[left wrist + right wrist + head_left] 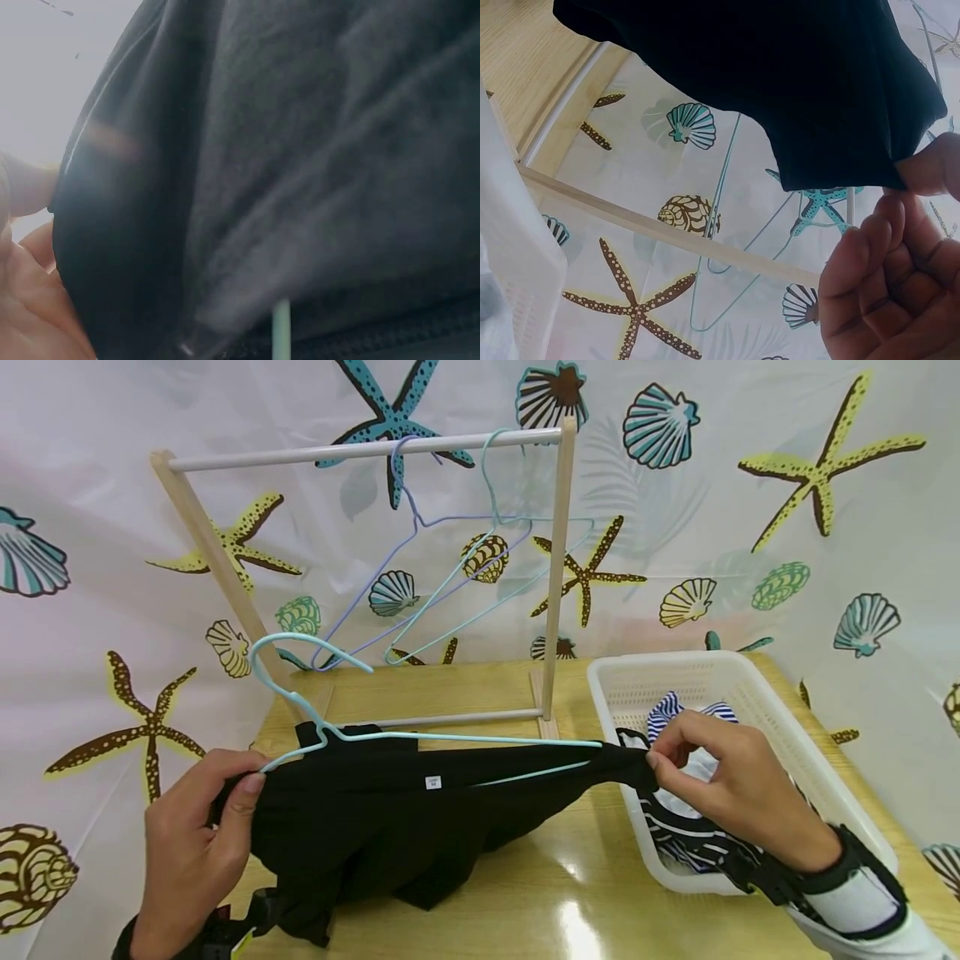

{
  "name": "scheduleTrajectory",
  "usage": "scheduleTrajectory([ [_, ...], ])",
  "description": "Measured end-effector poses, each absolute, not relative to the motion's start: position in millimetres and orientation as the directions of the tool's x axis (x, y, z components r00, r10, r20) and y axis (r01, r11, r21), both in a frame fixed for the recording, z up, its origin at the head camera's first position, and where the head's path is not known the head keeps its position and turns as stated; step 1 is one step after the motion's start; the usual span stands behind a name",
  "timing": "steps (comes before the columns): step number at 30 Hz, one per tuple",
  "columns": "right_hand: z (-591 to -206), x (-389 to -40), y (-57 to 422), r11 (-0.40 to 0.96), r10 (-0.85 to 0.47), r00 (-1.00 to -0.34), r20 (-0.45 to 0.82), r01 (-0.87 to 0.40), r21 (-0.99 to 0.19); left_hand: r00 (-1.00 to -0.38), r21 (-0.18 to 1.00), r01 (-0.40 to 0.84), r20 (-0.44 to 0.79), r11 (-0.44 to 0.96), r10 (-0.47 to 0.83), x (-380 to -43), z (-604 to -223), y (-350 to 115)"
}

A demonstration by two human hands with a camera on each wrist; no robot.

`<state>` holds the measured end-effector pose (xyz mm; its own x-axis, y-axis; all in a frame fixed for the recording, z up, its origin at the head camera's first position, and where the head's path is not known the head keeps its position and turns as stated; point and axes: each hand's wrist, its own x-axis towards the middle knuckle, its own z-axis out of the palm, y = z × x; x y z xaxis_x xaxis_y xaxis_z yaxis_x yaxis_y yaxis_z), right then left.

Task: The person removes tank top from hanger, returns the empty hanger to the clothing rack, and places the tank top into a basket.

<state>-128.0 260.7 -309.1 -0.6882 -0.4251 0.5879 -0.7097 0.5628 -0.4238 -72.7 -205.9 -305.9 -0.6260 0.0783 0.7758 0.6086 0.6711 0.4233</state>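
Observation:
A black shirt (397, 810) with a small white neck label (433, 782) is stretched between both hands over the table. A light teal hanger (420, 735) runs along its neckline, with the hook standing up outside and the right end inside the cloth. My left hand (198, 839) pinches the hanger's left arm together with the shirt. In the left wrist view the shirt (300, 150) fills most of the picture, with a bit of hanger (281, 330) below. Between thumb and fingertips, my right hand (731, 777) pinches the sleeve edge (840, 176).
Behind the shirt stands a wooden rack (564, 568) whose rail (315, 456) carries a purple hanger (412, 502) and a teal hanger (491, 485). To the right, under my right hand, is a white basket (701, 883) holding striped clothes (667, 714). A patterned curtain (885, 560) hangs behind.

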Motion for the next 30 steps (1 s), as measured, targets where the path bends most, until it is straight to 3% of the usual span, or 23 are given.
scheduleTrajectory([
  [16,-314,-128,259,0.551,-0.446,-0.663,0.601,-0.733,-0.400,-0.636,0.458,0.599,0.770,0.657,0.043,-74,-305,-204],
  [30,-331,-136,246,0.529,-0.473,-0.634,0.611,-0.760,-0.379,-0.646,0.450,0.613,0.758,0.649,0.085,-89,-311,-187],
])
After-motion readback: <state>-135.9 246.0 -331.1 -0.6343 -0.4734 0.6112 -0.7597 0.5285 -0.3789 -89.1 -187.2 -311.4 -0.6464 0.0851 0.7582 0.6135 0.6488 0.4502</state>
